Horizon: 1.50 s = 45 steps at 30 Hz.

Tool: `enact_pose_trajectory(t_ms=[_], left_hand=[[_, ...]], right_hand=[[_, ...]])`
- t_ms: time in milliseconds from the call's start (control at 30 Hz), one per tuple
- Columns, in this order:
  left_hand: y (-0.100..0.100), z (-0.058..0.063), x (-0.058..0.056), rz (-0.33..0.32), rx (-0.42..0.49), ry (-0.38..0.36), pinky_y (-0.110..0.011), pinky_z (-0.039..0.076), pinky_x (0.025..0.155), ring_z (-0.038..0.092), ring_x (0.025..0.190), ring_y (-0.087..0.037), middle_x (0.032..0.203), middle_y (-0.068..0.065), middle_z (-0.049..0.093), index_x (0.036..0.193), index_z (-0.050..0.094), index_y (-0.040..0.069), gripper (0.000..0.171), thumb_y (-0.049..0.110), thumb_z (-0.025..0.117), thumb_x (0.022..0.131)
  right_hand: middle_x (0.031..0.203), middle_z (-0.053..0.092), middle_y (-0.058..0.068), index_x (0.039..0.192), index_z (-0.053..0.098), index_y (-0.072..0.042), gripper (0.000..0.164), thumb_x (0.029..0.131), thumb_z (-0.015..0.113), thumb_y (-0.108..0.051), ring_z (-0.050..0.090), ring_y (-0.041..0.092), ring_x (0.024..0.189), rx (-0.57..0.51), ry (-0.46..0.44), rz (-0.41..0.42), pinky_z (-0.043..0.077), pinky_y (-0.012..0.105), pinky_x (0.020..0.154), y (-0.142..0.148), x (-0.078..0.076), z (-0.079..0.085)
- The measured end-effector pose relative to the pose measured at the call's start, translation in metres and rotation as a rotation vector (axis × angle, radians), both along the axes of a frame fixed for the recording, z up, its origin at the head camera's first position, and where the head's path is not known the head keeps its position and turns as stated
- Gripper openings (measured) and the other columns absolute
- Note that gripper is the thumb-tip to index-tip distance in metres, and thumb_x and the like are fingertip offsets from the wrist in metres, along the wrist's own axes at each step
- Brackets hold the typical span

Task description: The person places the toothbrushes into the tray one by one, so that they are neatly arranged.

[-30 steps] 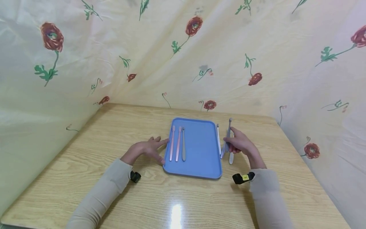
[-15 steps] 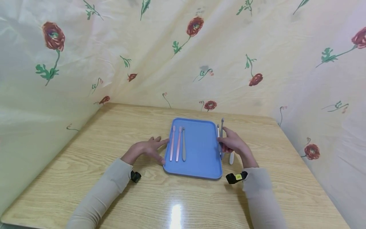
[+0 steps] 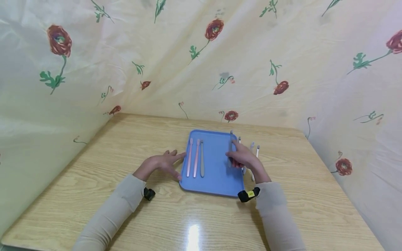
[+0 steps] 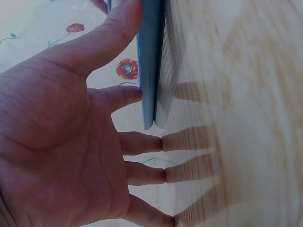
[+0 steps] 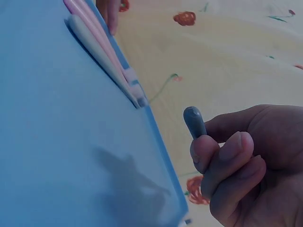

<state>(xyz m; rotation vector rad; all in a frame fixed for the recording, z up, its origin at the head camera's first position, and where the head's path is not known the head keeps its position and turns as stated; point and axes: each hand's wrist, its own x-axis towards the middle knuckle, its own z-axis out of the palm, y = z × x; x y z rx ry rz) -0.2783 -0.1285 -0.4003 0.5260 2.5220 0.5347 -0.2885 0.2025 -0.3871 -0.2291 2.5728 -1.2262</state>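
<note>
My right hand [image 3: 244, 156] pinches a grey toothbrush [image 3: 231, 136] above the right part of a blue tray [image 3: 216, 183]. In the right wrist view the rounded handle end of this toothbrush [image 5: 192, 118] pokes out past thumb and fingers. On the tray's left side lie two pink toothbrushes [image 3: 188, 158] and another grey toothbrush [image 3: 202, 160], side by side with heads to the back. My left hand [image 3: 163, 164] is spread at the tray's left edge. Its thumb and index finger touch that edge, while the other fingertips rest on the table in the left wrist view.
Right of the tray, several toothbrushes lie on the wooden table [image 3: 301, 164], partly hidden by my right hand: a white toothbrush [image 3: 258, 150] and a pale purple toothbrush [image 3: 252, 145] among them. Flower-printed cloth [image 3: 163, 69] hangs behind the table and along its sides.
My right hand has carried the grey toothbrush leftward, from beside the tray to over it. The toothbrushes on the right have come into fuller view. My left hand has stayed put.
</note>
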Motion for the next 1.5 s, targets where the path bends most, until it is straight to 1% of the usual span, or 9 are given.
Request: enact_pose_trajectory(t_ms=[67, 233, 433, 633, 933, 1133, 1300, 1500], left_hand=[[0.000, 0.000, 0.000, 0.001, -0.001, 0.000, -0.074, 0.009, 0.118, -0.003, 0.155, -0.049, 0.170, -0.020, 0.003, 0.162, 0.014, 0.028, 0.108, 0.048, 0.081, 0.080], [0.001, 0.001, 0.001, 0.005, 0.000, -0.002, -0.074, 0.008, 0.119, -0.004, 0.155, -0.049, 0.170, -0.019, 0.003, 0.162, 0.015, 0.029, 0.107, 0.048, 0.081, 0.080], [0.002, 0.001, 0.001, 0.005, -0.002, 0.000, -0.074, 0.008, 0.119, -0.004, 0.155, -0.049, 0.170, -0.020, 0.003, 0.162, 0.015, 0.029, 0.107, 0.048, 0.081, 0.080], [0.003, 0.000, 0.002, 0.006, -0.001, -0.002, -0.074, 0.008, 0.119, -0.004, 0.155, -0.049, 0.170, -0.020, 0.003, 0.162, 0.015, 0.028, 0.108, 0.048, 0.081, 0.080], [0.003, 0.000, 0.000, -0.003, -0.010, 0.017, -0.074, 0.010, 0.119, -0.002, 0.155, -0.050, 0.169, -0.021, 0.004, 0.162, 0.015, 0.025, 0.109, 0.047, 0.082, 0.079], [0.003, 0.000, 0.000, 0.002, -0.001, 0.011, -0.074, 0.010, 0.119, -0.002, 0.155, -0.050, 0.169, -0.021, 0.004, 0.162, 0.015, 0.025, 0.109, 0.045, 0.082, 0.079], [0.003, 0.000, 0.000, -0.005, -0.001, 0.015, -0.074, 0.009, 0.118, -0.002, 0.154, -0.051, 0.169, -0.023, 0.004, 0.162, 0.015, 0.023, 0.108, 0.045, 0.082, 0.080], [0.004, 0.000, 0.000, -0.005, -0.002, 0.016, -0.074, 0.010, 0.119, -0.002, 0.154, -0.051, 0.169, -0.022, 0.004, 0.162, 0.015, 0.024, 0.108, 0.045, 0.082, 0.080]], right_hand=[[0.052, 0.056, -0.002, 0.161, 0.004, -0.001, 0.078, 0.102, 0.053, -0.016, 0.052, 0.008, 0.041, 0.012, -0.004, 0.006, 0.043, 0.025, 0.042, -0.005, 0.000, -0.001], [0.052, 0.055, -0.002, 0.160, 0.005, 0.000, 0.078, 0.101, 0.054, -0.016, 0.052, 0.008, 0.041, 0.011, -0.011, 0.020, 0.041, 0.025, 0.042, -0.014, -0.002, -0.003], [0.052, 0.054, -0.002, 0.160, 0.003, 0.000, 0.080, 0.101, 0.054, -0.015, 0.051, 0.008, 0.040, 0.004, -0.029, 0.044, 0.040, 0.025, 0.041, -0.023, -0.002, -0.007], [0.052, 0.055, -0.001, 0.160, 0.005, 0.000, 0.079, 0.101, 0.054, -0.016, 0.052, 0.009, 0.041, 0.039, -0.016, 0.066, 0.040, 0.024, 0.041, -0.032, -0.003, -0.010], [0.051, 0.056, 0.000, 0.161, 0.007, -0.002, 0.079, 0.100, 0.055, -0.015, 0.052, 0.009, 0.039, 0.021, -0.039, 0.065, 0.040, 0.023, 0.039, -0.046, -0.002, -0.014], [0.052, 0.057, 0.000, 0.161, 0.006, -0.004, 0.080, 0.100, 0.056, -0.016, 0.052, 0.009, 0.040, 0.030, -0.053, 0.061, 0.041, 0.022, 0.040, -0.055, -0.001, -0.017], [0.053, 0.057, 0.001, 0.161, 0.007, -0.005, 0.080, 0.100, 0.057, -0.017, 0.052, 0.010, 0.040, 0.042, -0.058, 0.063, 0.041, 0.022, 0.039, -0.060, 0.000, -0.018], [0.053, 0.058, 0.001, 0.161, 0.006, -0.004, 0.081, 0.100, 0.057, -0.017, 0.052, 0.010, 0.040, 0.030, -0.074, 0.065, 0.042, 0.022, 0.039, -0.065, 0.000, -0.022]])
